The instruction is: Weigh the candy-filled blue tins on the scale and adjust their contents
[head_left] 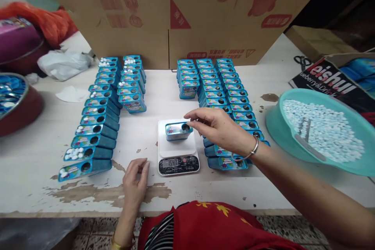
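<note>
A small blue tin with a round hole in its lid sits on the white kitchen scale, whose display seems to read 154.7 or 15.47. My right hand reaches in from the right, thumb and forefinger brought together in a pinch at the hole's edge; whatever they hold is too small to make out. Left of the scale, my left hand rests on the table, fingers loosely bent, thumb apart, holding nothing. Rows of similar tins stand on the left, several with white tablets on top.
More tin rows stand behind and right of the scale. A turquoise basin of pale tablets, with a grey utensil, is at the right. A large cardboard box closes off the back; a red bowl of blue-wrapped pieces is left.
</note>
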Available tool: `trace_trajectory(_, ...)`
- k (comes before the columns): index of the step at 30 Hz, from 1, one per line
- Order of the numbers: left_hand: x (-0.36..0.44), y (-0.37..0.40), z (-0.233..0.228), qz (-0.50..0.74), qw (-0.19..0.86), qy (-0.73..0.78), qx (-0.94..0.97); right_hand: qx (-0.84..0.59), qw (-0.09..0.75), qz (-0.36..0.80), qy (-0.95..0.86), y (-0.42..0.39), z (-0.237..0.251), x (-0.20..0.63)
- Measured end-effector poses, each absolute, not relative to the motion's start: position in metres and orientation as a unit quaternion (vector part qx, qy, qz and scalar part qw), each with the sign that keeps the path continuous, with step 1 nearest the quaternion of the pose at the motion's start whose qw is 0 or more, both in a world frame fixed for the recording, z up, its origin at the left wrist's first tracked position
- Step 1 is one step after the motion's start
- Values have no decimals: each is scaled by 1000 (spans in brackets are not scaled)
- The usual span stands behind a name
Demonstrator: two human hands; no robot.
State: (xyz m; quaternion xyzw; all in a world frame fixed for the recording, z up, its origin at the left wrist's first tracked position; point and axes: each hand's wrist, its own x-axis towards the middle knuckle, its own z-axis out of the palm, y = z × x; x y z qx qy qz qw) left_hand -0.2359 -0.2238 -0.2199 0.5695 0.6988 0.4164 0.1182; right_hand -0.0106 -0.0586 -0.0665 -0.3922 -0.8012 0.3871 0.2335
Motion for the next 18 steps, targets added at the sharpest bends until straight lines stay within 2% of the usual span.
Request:
trace_trajectory(5,-230,-170,-181,367,39,639,675,-418,299,425,-745,-58,-63,12)
trace_trajectory(10,-220,-84,-149,242,58,517,819,-470,345,444,-680,-70,-62,52)
trace_trajectory(14,-207,-12,-146,242,12,536,809,-541,371,455,-602,-83,-61,87)
trace_trajectory(18,-194,45,-162,243,6,531,812,-578,407,464,-534,-91,-66,111)
